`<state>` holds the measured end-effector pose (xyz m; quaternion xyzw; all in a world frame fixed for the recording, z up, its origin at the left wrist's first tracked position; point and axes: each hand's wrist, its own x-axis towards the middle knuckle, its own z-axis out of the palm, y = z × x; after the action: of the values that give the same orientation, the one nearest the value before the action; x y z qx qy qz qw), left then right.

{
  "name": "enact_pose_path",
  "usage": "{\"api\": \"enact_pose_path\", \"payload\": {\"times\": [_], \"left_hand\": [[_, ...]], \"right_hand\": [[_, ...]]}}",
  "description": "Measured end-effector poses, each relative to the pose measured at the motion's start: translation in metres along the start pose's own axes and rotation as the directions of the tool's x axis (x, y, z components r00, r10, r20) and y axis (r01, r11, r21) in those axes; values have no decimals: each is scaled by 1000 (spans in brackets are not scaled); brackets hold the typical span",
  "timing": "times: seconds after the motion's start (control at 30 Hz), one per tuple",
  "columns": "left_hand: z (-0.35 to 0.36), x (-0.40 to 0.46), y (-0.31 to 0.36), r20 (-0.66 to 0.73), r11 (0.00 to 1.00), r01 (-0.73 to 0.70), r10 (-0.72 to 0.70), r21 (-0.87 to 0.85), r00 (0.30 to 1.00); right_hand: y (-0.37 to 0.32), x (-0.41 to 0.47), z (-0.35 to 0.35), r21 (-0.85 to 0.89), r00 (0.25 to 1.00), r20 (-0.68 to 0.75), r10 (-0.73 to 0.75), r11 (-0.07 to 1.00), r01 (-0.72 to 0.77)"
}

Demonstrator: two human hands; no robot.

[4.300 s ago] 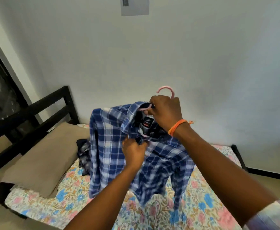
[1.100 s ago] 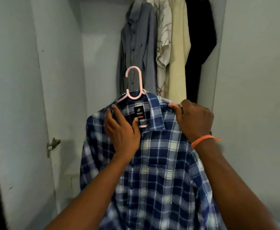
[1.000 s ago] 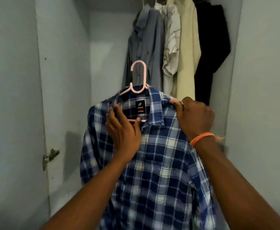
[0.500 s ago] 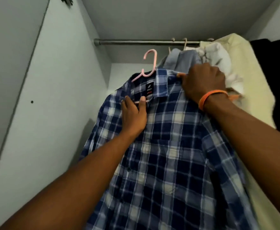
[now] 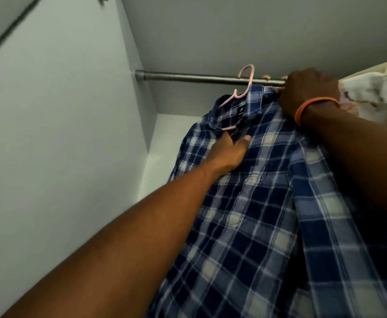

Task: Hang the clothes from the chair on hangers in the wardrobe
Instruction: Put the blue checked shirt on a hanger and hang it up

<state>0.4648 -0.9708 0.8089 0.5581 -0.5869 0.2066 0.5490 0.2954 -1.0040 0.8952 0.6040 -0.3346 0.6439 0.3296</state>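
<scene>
plaid shirt – 1 | pink hanger – 1 | rail – 1 | hands – 2

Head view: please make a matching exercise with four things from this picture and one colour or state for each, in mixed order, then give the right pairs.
Things:
1. hanger
2. shirt
3. rod
4. wristband

Colours or states:
A. orange, round the right wrist
B. grey metal, running across the top of the wardrobe
C. pink, its hook up at the rod
D. blue and white checks, held by both hands

Pairs: 1-C, 2-D, 3-B, 4-A
</scene>
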Motion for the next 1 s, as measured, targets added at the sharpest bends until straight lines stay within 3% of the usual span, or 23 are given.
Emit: {"api": "enact_pose_path", "payload": {"times": [0.3,0.47,0.67,0.83,0.9,1.0], "left_hand": [[13,20,-12,-1,999,-41,41,-15,999],[14,-1,0,-32,999,-36,36,-4,999],[11,-56,34,-131,999,-15,19,34,991],[5,-150,70,-241,981,144,-109,132,964],[3,-200,79,-271,959,210,-154,191,950],[-12,-282,92,-331,905,312,-211,290,920]], "right_hand": [[-12,20,28,-161,996,-1,-87,983,86],[3,10,17,-123,998,-18,-68,990,65],[14,-46,-18,135,998,-44,37,990,-31],[23,-136,-66,343,993,-29,115,934,-98],[19,-184,-90,468,984,-46,174,874,-133],[3,-253,-129,676,972,81,219,705,-215]]}}
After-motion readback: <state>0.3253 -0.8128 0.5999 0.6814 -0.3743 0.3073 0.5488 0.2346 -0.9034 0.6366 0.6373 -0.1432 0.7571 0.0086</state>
